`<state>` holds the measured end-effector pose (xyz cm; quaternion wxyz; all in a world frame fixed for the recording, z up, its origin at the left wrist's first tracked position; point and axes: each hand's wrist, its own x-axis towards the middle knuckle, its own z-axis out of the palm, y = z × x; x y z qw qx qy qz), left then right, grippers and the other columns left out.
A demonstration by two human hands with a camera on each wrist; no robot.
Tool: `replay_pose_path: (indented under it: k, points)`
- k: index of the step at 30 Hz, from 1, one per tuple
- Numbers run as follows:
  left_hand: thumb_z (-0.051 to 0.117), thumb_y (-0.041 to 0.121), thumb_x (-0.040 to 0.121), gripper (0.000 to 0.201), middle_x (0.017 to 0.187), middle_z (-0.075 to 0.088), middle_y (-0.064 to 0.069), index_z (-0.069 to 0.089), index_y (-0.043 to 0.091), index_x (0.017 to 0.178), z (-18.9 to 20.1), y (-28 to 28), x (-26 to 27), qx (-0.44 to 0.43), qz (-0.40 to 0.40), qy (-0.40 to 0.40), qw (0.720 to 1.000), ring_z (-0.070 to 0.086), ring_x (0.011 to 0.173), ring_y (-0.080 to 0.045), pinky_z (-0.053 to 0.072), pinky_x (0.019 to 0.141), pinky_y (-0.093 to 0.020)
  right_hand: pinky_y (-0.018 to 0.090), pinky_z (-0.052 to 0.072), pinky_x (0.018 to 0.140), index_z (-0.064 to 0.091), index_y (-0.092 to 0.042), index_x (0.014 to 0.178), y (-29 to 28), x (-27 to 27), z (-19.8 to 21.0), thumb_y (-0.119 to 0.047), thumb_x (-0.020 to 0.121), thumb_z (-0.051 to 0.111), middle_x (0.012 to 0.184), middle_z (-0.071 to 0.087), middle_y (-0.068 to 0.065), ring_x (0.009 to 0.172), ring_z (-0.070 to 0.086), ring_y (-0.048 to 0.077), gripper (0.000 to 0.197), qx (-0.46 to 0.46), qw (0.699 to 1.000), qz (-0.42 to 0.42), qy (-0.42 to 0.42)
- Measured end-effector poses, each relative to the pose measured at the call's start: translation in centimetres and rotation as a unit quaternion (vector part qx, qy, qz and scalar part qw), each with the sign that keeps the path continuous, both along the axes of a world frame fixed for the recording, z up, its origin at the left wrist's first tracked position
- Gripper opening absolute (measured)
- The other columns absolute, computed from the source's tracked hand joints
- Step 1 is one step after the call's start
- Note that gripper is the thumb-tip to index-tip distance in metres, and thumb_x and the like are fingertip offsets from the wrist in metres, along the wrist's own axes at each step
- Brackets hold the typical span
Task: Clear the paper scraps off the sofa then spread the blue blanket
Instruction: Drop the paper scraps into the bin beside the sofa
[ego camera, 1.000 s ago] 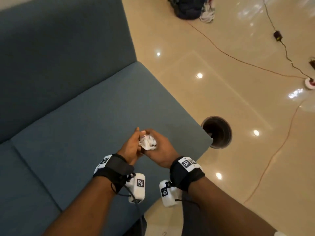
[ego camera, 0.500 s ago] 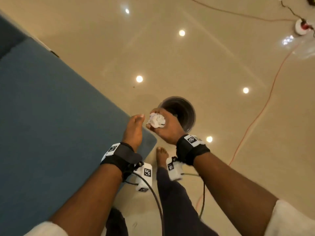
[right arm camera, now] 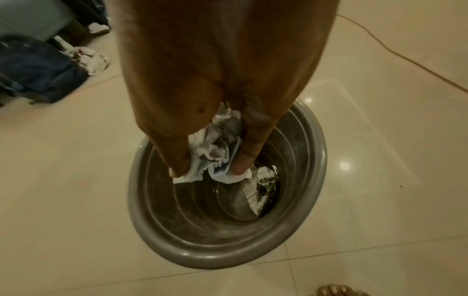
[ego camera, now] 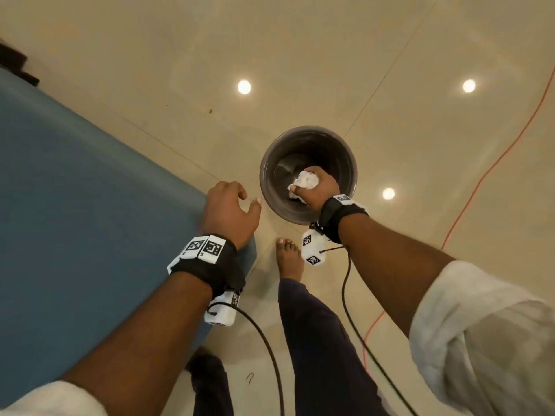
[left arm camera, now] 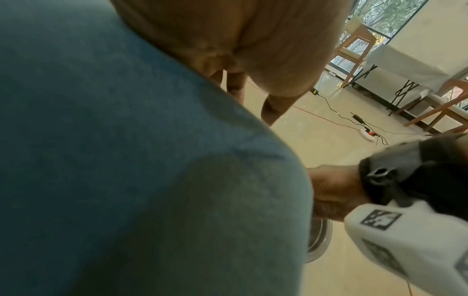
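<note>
- Paper comes first: the crumpled paper wad [ego camera: 306,181] is pinched in the right hand [ego camera: 316,190]. The right wrist view shows the thumb on one side and the fingers on the other.
- Straight below that grip is the open mouth of the round grey bin [ego camera: 265,187], which stands on the pale floor tiles. The wad hangs within the outline of the rim. Whether the fingertips are already lower than the rim cannot be told.
- The next move probably needs only a loosening of the fingers. The fall would be straight down, and nothing lies between the wad and the bottom of the bin.
- A printed scrap [right arm camera: 263,188] already lies at the bottom of the bin.
- The left hand [ego camera: 229,211] hovers over the corner of the teal sofa [ego camera: 90,220]. Its fingers are loosely curled and hold nothing. It is just beside the bin, but only the right hand is above the bin's opening.
- A bare foot [ego camera: 288,256] stands on the tiles near the bin's closer side.
- An orange cable [ego camera: 480,181] crosses the floor well off to the right. Neither the foot nor the cable is in the way of the drop.
- The blue blanket appears in no view.
</note>
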<state>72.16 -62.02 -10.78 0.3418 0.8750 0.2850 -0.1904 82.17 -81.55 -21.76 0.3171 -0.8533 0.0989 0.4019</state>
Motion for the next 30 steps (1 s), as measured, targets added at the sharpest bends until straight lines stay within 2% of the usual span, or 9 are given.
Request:
replay_pose_path:
  k: [3, 5, 7, 11, 15, 19, 22, 25, 30]
  points:
    - [0.065, 0.042, 0.087, 0.026, 0.103, 0.061, -0.003, 0.06, 0.017, 0.088, -0.1, -0.1, 0.8, 0.004, -0.014, -0.003, 1.0, 0.053, 0.104, -0.024, 0.042, 0.086, -0.033, 0.032, 0.048, 0.104, 0.051, -0.027, 0.145, -0.7, 0.2, -1.1, -0.041, 0.081, 0.084, 0.139, 0.059, 0.004, 0.117, 0.059, 0.025, 0.074, 0.021, 0.998, -0.05, 0.019]
    - [0.064, 0.044, 0.087, 0.027, 0.101, 0.06, -0.003, 0.06, 0.017, 0.087, -0.9, -0.3, 1.2, 0.006, -0.008, 0.007, 1.0, 0.053, 0.103, -0.023, 0.041, 0.085, -0.033, 0.036, 0.048, 0.108, 0.049, -0.029, 0.148, -1.0, 0.1, -2.0, -0.044, 0.079, 0.085, 0.144, 0.056, 0.004, 0.123, 0.058, 0.026, 0.08, 0.025, 0.996, -0.079, 0.014]
    - [0.064, 0.046, 0.086, 0.029, 0.098, 0.061, -0.002, 0.061, 0.017, 0.085, -1.4, -0.2, 1.5, 0.002, 0.004, 0.014, 1.0, 0.054, 0.102, -0.025, 0.042, 0.084, -0.034, 0.039, 0.049, 0.109, 0.051, -0.032, 0.144, -1.1, -0.1, -2.5, -0.043, 0.08, 0.084, 0.143, 0.058, 0.004, 0.124, 0.059, 0.026, 0.073, 0.015, 0.997, -0.077, 0.001]
    - [0.063, 0.048, 0.084, 0.03, 0.095, 0.062, -0.002, 0.061, 0.019, 0.082, -1.6, -0.1, 2.2, -0.017, 0.023, 0.032, 0.999, 0.056, 0.101, -0.027, 0.046, 0.086, -0.038, 0.028, 0.05, 0.093, 0.065, -0.026, 0.126, -1.7, 0.4, -1.7, -0.03, 0.086, 0.079, 0.113, 0.067, -0.002, 0.102, 0.062, 0.017, 0.043, -0.005, 0.997, -0.074, -0.027]
    - [0.067, 0.042, 0.088, 0.026, 0.098, 0.065, -0.003, 0.066, 0.015, 0.086, -0.1, 0.3, 2.4, -0.034, 0.05, 0.036, 0.998, 0.058, 0.098, -0.024, 0.039, 0.081, -0.03, 0.029, 0.054, 0.087, 0.07, -0.027, 0.101, -1.4, 0.4, 0.8, -0.03, 0.087, 0.079, 0.089, 0.068, -0.007, 0.086, 0.065, 0.014, 0.016, 0.006, 0.998, -0.053, -0.014]
    - [0.067, 0.039, 0.089, 0.023, 0.105, 0.067, -0.001, 0.067, 0.016, 0.093, 3.5, 1.6, 1.8, -0.073, 0.075, 0.033, 0.994, 0.059, 0.102, -0.021, 0.041, 0.084, -0.028, 0.035, 0.059, 0.088, 0.067, -0.032, 0.09, -0.2, 0.1, 5.3, -0.03, 0.087, 0.077, 0.084, 0.071, -0.005, 0.085, 0.071, 0.018, 0.011, 0.019, 0.998, -0.037, -0.036]
    - [0.068, 0.039, 0.09, 0.024, 0.107, 0.068, 0.0, 0.067, 0.016, 0.097, 7.0, 3.1, 0.6, -0.093, 0.099, 0.027, 0.99, 0.06, 0.105, -0.019, 0.045, 0.088, -0.03, 0.035, 0.057, 0.088, 0.068, -0.029, 0.092, 1.3, -0.4, 9.7, -0.028, 0.09, 0.074, 0.085, 0.07, -0.004, 0.084, 0.068, 0.017, 0.007, 0.026, 0.998, -0.003, -0.054]
    - [0.068, 0.039, 0.09, 0.023, 0.105, 0.069, 0.003, 0.066, 0.017, 0.098, 11.6, 5.3, -1.3, -0.104, 0.129, 0.018, 0.986, 0.062, 0.104, -0.019, 0.043, 0.085, -0.027, 0.032, 0.054, 0.087, 0.07, -0.022, 0.099, 3.8, -1.3, 15.7, -0.026, 0.092, 0.07, 0.091, 0.072, -0.002, 0.088, 0.067, 0.018, 0.008, 0.034, 0.995, 0.053, -0.072]
    - [0.071, 0.039, 0.088, 0.022, 0.096, 0.071, 0.004, 0.068, 0.018, 0.094, 20.3, 9.5, -7.2, -0.102, 0.191, -0.037, 0.976, 0.066, 0.096, -0.017, 0.047, 0.085, -0.025, 0.032, 0.053, 0.085, 0.07, -0.024, 0.098, 10.3, -5.4, 26.4, -0.025, 0.093, 0.068, 0.095, 0.074, 0.0, 0.09, 0.067, 0.019, 0.006, 0.055, 0.978, 0.155, -0.13]
